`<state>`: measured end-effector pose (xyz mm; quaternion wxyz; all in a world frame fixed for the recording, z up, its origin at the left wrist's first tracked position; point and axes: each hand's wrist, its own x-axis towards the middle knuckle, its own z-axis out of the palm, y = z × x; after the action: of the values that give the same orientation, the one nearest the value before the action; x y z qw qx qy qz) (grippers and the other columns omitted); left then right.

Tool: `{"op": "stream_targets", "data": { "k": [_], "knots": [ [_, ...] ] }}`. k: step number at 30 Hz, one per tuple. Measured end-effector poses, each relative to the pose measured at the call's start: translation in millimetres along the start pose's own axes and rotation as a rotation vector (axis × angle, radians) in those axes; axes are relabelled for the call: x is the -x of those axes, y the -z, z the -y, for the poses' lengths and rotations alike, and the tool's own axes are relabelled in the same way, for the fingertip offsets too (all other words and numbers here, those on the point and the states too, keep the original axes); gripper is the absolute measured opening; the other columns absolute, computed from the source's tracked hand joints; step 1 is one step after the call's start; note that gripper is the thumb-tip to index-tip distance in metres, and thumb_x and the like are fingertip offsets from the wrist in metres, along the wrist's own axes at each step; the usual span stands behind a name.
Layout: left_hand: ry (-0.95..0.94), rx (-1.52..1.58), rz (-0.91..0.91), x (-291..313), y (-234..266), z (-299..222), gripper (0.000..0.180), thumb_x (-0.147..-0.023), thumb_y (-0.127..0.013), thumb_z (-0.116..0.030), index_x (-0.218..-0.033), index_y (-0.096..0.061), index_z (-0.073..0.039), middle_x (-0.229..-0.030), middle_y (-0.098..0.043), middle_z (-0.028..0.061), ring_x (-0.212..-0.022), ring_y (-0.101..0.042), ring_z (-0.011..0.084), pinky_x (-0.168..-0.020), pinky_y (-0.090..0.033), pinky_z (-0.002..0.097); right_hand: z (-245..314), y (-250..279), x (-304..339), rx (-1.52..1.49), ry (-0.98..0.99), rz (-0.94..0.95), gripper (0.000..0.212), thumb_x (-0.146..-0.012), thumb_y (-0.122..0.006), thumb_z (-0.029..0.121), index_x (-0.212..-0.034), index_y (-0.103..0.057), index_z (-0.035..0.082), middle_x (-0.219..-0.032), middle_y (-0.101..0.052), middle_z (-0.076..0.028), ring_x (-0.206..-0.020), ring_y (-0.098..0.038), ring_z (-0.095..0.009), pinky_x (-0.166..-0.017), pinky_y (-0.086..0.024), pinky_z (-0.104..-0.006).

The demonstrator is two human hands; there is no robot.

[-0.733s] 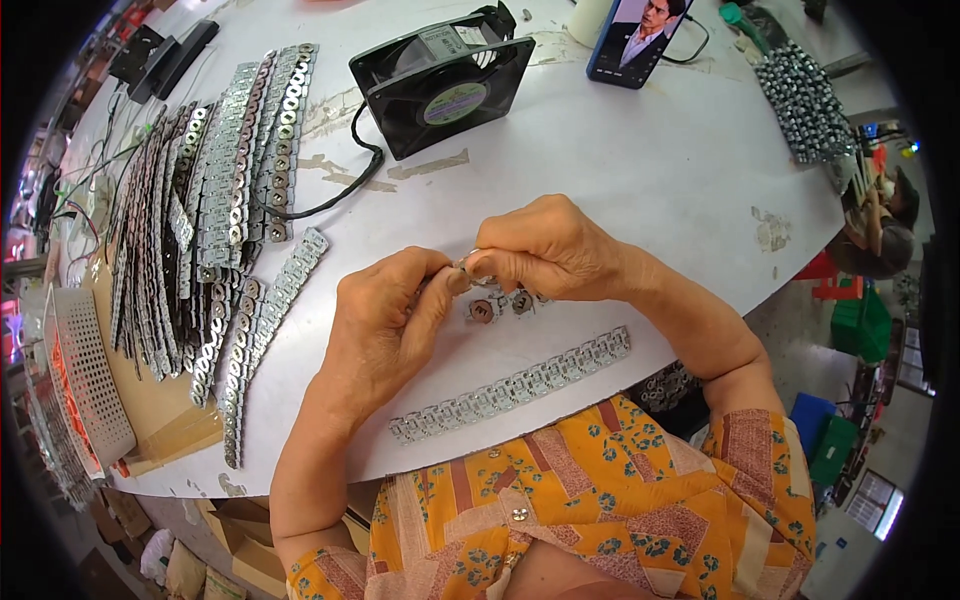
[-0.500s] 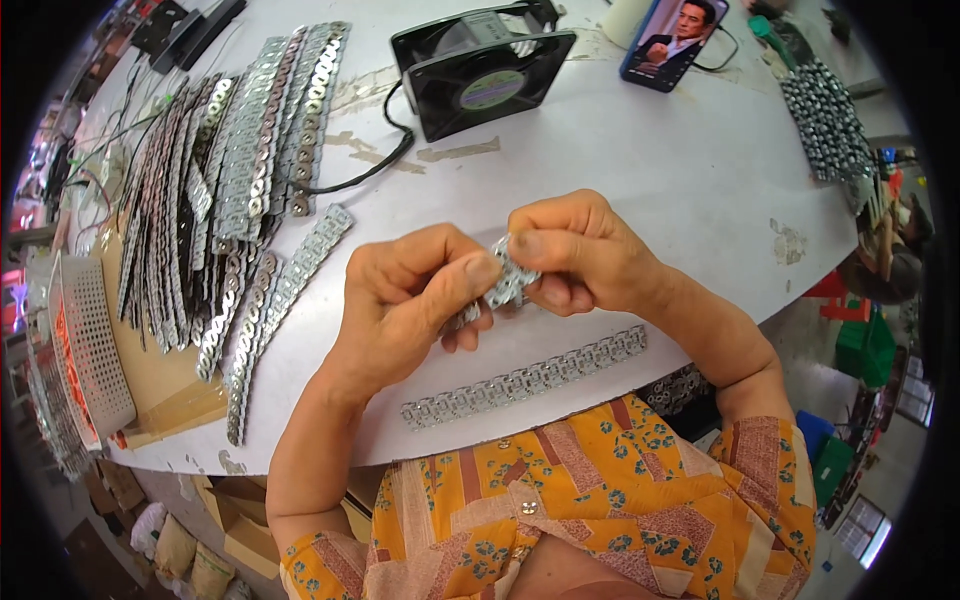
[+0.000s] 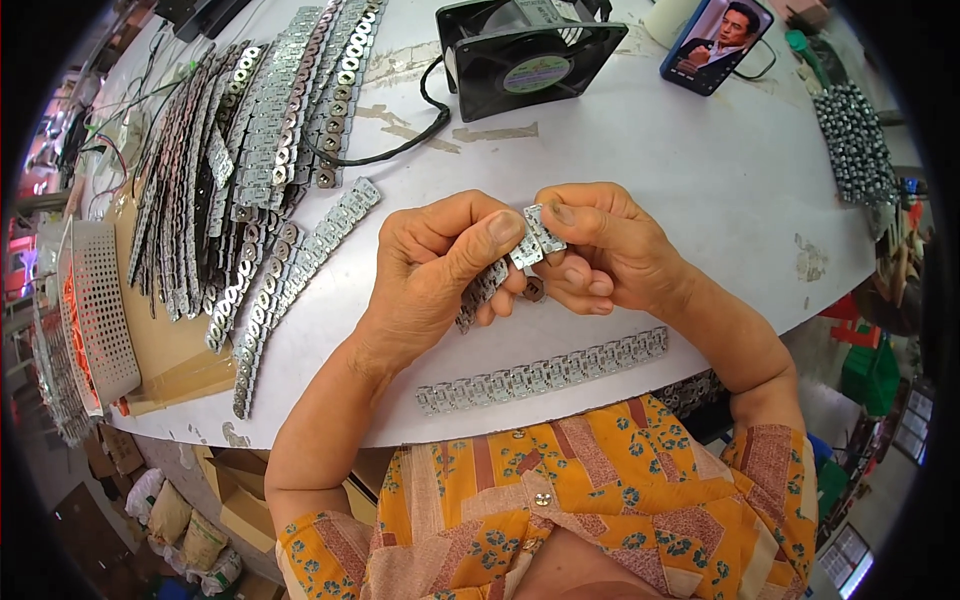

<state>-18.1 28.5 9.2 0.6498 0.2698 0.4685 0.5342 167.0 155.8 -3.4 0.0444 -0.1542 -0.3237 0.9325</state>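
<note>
I am sitting at the near edge of a round white table point(image 3: 700, 170), holding both hands together just above it. My left hand point(image 3: 440, 270) and my right hand point(image 3: 600, 245) are both pinching the same short strip of linked metal plates point(image 3: 520, 255); the thumbs are pressing on its upper end, and the rest is hanging down between my fingers. The strip is silvery, made of small flat stamped pieces joined in a row, and it is bending where my hands meet.

One black square fan point(image 3: 530, 50) is standing near the far edge, and a round pale label with a green band is showing on its hub. One phone point(image 3: 715, 45) in a blue case is leaning beside it, its screen showing a person in a dark suit.

One finished strip point(image 3: 545, 375) is lying flat along the near edge, just under my hands. Many more long strips point(image 3: 250, 170) are piling up across the left side, too many for me to count. A bundle of metal pieces point(image 3: 855, 140) is lying at the right edge. One white perforated tray point(image 3: 100, 310) is hanging off the left edge.
</note>
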Motion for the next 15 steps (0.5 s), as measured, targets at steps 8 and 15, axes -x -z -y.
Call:
{"op": "stream_targets", "data": {
  "k": [8,15],
  "knots": [
    [-0.480,-0.401,-0.200,0,-1,14,0.005,-0.096,-0.067,-0.004,-0.097,-0.068,0.001,-0.076,-0.069,0.0023,-0.060,-0.061,0.0064,-0.052,-0.047,0.0232,4,2,0,0.465,0.136,-0.273,0.037,-0.109,-0.056,0.032,-0.089,-0.065,0.003,-0.065,-0.059,0.001,-0.046,-0.047,-0.002,-0.041,-0.039,-0.0205],
    [-0.965,-0.920,-0.328,-12,-6,24,0.016,-0.080,-0.070,0.011,-0.092,-0.064,0.001,-0.073,-0.066,0.0072,-0.052,-0.059,0.0132,-0.047,-0.046,0.0271,0,-12,2,0.841,0.286,-0.313,0.032,-0.108,-0.057,0.026,-0.086,-0.063,0.004,-0.065,-0.057,0.003,-0.053,-0.047,-0.002,-0.048,-0.039,-0.0204]
  ]
}}
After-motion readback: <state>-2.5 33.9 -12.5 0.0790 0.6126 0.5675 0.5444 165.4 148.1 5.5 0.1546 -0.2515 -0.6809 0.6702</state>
